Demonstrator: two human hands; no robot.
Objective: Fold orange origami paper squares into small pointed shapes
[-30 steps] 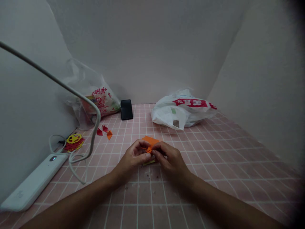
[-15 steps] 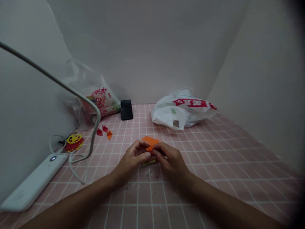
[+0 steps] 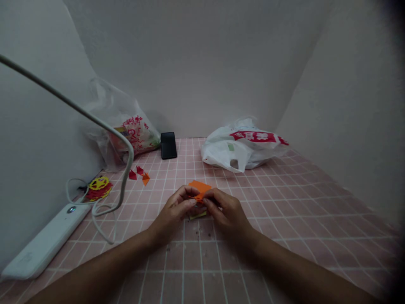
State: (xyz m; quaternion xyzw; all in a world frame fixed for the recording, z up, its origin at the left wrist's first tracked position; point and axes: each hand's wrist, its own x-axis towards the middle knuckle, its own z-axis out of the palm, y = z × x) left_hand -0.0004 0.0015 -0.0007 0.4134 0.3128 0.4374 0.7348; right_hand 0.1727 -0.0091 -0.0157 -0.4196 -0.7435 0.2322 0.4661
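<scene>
Between my two hands is a small piece of folded orange paper (image 3: 200,196), held a little above the pink tiled surface. My left hand (image 3: 177,207) pinches its left side with thumb and fingers. On the other side, my right hand (image 3: 225,210) pinches it between thumb and forefinger. Just behind the fingers lies an orange paper sheet (image 3: 200,185), partly hidden by them. A yellow piece (image 3: 198,215) shows below my fingertips, mostly covered. To the far left sit two red folded paper pieces (image 3: 132,175) and an orange folded paper piece (image 3: 146,179).
A white power bank (image 3: 44,242) with a cable (image 3: 91,120) arching over it lies at left, near yellow and red cut-out shapes (image 3: 99,183). Behind stand a clear plastic bag (image 3: 136,139), a black phone (image 3: 168,145) and a white plastic bag (image 3: 221,147).
My left thumb has drawn slightly back to the left along the orange paper. Both hands stay in nearly the same place, and the objects around them have not moved.
</scene>
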